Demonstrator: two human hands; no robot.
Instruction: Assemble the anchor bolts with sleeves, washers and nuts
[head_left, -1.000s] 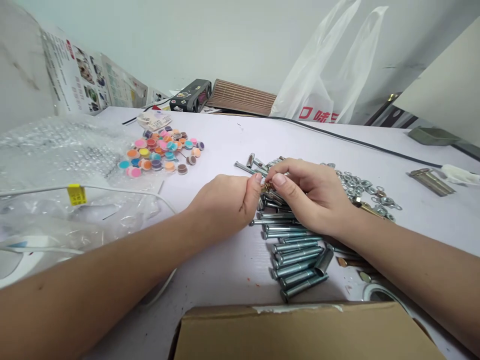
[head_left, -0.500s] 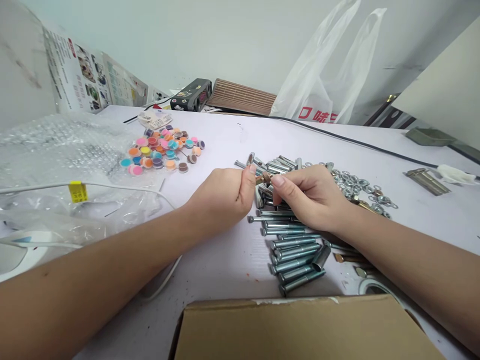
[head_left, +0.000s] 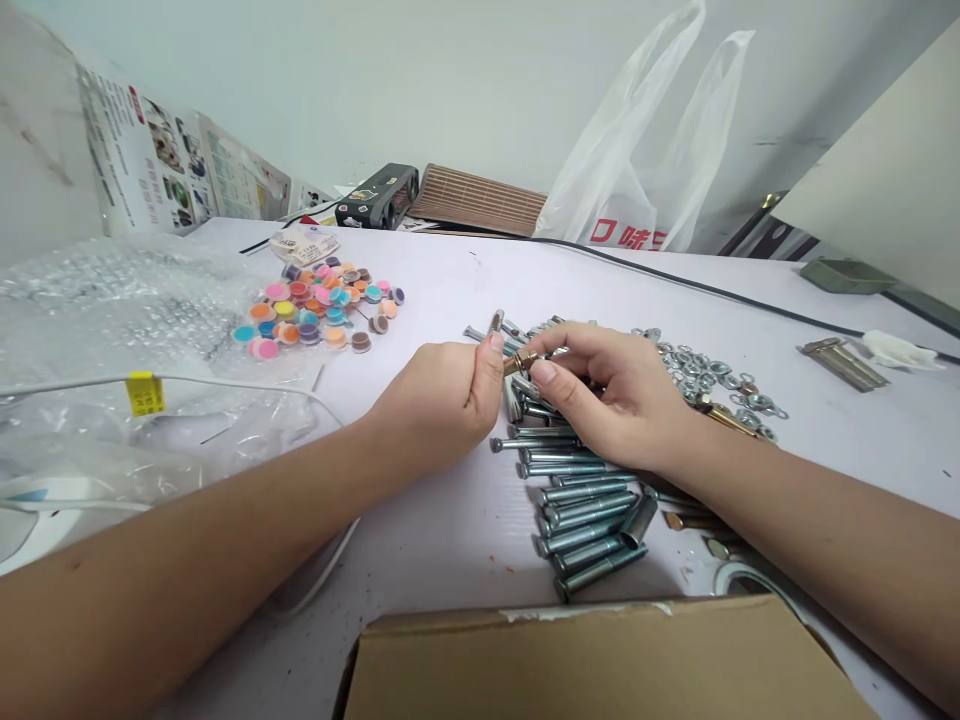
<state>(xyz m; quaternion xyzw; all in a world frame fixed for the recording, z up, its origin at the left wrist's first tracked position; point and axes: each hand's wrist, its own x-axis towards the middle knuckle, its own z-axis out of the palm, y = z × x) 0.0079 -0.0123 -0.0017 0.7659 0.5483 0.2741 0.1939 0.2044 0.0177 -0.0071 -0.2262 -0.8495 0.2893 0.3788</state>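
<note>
My left hand is closed round a brass-coloured bolt, whose end with a nut or washer points right. The thumb and forefinger of my right hand pinch at that end. A silvery metal tip sticks up above my left thumb; I cannot tell if it belongs to something in the hand. Under and in front of my right hand lie several zinc-coloured bolts in a loose row, with a short metal sleeve resting on them. Behind my right wrist is a heap of washers and nuts.
A cardboard box stands at the near edge. Small colourful lidded pots lie at the back left, beside bubble wrap and a white cable. A black cable crosses the back. Metal sleeves lie right; a plastic bag hangs behind.
My right fingers have shifted slightly left and opened a little around the bolt's end, so the nut or washer shows more. My left hand keeps its hold. The whole view has shifted slightly.
</note>
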